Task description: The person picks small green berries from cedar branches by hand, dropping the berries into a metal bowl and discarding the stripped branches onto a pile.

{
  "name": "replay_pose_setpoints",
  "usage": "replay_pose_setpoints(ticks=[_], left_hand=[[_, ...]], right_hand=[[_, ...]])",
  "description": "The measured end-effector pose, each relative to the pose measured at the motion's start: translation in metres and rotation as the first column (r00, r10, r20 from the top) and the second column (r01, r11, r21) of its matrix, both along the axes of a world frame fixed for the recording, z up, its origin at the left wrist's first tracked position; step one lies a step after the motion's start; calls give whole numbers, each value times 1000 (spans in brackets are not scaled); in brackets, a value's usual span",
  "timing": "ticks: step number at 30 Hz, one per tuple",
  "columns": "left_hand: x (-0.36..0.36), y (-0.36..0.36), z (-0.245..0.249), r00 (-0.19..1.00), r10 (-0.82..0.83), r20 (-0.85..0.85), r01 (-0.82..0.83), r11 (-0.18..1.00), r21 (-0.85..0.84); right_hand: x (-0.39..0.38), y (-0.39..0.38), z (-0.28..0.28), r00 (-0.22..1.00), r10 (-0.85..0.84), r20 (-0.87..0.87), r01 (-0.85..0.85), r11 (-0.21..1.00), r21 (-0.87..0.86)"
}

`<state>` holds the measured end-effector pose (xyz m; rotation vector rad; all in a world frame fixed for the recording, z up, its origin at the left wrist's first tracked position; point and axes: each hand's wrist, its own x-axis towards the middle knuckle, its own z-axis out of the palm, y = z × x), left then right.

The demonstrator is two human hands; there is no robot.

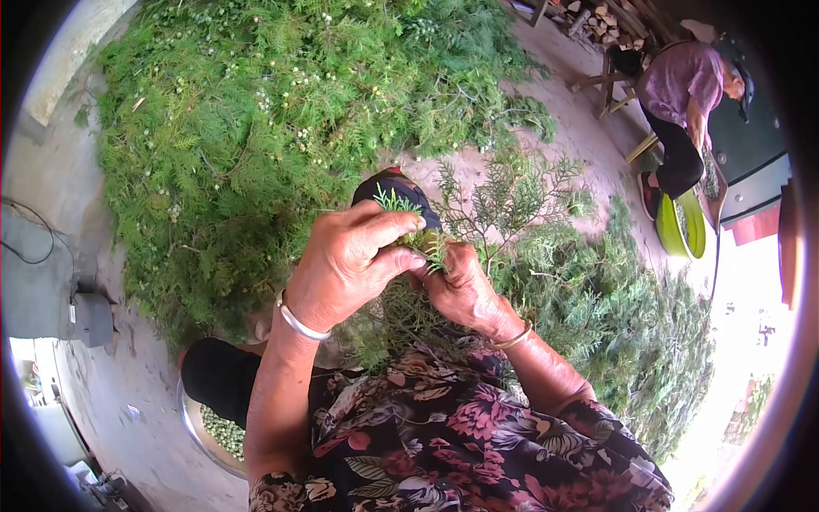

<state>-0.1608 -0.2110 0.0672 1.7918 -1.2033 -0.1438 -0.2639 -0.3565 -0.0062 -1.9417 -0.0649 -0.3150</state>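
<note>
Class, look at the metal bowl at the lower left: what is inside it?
Small green pieces lie inside the metal bowl. A dark-clad knee and the left forearm cover much of it, so the rest is hidden.

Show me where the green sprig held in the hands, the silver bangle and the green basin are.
green sprig point(432, 246), head view: its leafy middle.
silver bangle point(300, 324), head view: the band on the wrist.
green basin point(664, 230), head view: its near wall.
</note>
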Motion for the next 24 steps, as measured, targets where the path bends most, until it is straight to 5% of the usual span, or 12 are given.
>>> replay_pose_setpoints(ticks=[3,9,12,13,15,16,17,19,24], left_hand=[[-2,-2,-8,998,24,64,-20,998,-56],[-2,3,-20,975,124,-184,-150,980,-132],[-4,-1,-29,775,131,-619,-266,955,-131],[-4,-1,-28,772,134,-621,-268,955,-127],[-1,-1,-24,492,75,-868,-350,929,-119],[-1,-3,-24,461,78,-884,-380,918,-117],[0,-6,-30,459,81,-885,-382,917,-114],[2,-11,-45,722,214,-658,-411,898,-159],[6,-7,-49,731,233,-642,-433,885,-171]], right_hand=[[1,2,6,998,-12,-64,10,999,-36],[1,2,3,992,-39,116,50,994,-93],[3,1,-4,996,-22,86,27,998,-57],[3,2,-5,996,-18,86,21,999,-43],[4,3,-4,992,-26,121,35,997,-70],[5,4,-4,989,-26,143,37,997,-71],[6,5,-4,986,-25,165,38,997,-72],[4,6,-3,988,-43,151,58,994,-95],[3,7,-6,986,-59,153,84,983,-161]])
